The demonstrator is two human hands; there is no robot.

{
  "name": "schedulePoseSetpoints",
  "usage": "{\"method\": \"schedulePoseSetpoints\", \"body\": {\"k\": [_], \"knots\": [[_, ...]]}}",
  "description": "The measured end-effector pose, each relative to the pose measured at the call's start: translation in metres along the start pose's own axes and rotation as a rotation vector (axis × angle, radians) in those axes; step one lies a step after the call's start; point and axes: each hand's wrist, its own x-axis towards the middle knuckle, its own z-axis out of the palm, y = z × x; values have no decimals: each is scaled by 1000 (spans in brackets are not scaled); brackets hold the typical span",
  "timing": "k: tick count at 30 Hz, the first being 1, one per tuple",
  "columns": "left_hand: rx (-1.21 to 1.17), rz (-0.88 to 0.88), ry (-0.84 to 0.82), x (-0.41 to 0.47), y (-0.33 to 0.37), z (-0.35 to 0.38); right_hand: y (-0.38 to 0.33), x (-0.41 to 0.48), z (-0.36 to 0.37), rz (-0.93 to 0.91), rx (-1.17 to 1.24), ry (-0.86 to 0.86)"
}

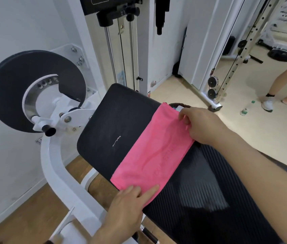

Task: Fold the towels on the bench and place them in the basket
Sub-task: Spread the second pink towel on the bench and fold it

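Observation:
A pink towel (154, 152) lies as a long folded strip across the black padded bench (114, 124). My left hand (130, 205) rests flat on the towel's near end, fingers straight. At the far end my right hand (200, 124) pinches the towel's edge between thumb and curled fingers. Just beyond that end, a dark basket rim (179, 105) peeks out behind the bench, mostly hidden by the towel and my right hand.
A white machine frame with a large black disc (33, 88) stands to the left of the bench. Behind are steel guide rods (111, 50) and a cable rack (214, 85). Another person's legs (283, 88) stand at the far right on the tiled floor.

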Motion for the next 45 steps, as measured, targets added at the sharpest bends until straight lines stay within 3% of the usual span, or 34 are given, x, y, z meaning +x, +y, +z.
{"method": "schedulePoseSetpoints", "body": {"k": [3,5,7,9,10,15,21,25,28,31,35,40,45], "knots": [[-5,-8,-110,-3,-3,-1,-23,-7,4,11,-300,90],[-117,4,-110,-6,-4,-6,-48,-10,16,-135,-255,157],[-277,-7,148,-4,-5,-11,-72,-13,39,-301,-122,112],[-334,-57,451,9,-11,-11,-83,-16,66,-364,-146,2],[-336,-104,483,17,-13,-12,-81,-17,77,-370,-188,-43],[-48,-186,287,35,-22,17,-49,-4,86,-415,-301,-13],[-70,-198,285,34,-31,30,-21,29,57,-185,-351,51],[-250,-148,319,31,-39,25,-21,29,58,-190,-368,30],[-400,-331,470,25,-52,23,-19,29,57,-210,-272,75],[-513,-529,481,17,-63,21,-18,27,60,-235,-198,229],[-586,-563,437,10,-76,18,-20,22,67,-289,-252,416],[-586,-569,444,6,-77,14,-34,19,51,-264,-337,247],[-911,-570,361,3,-84,11,-65,-32,62,-227,-271,209]]}}
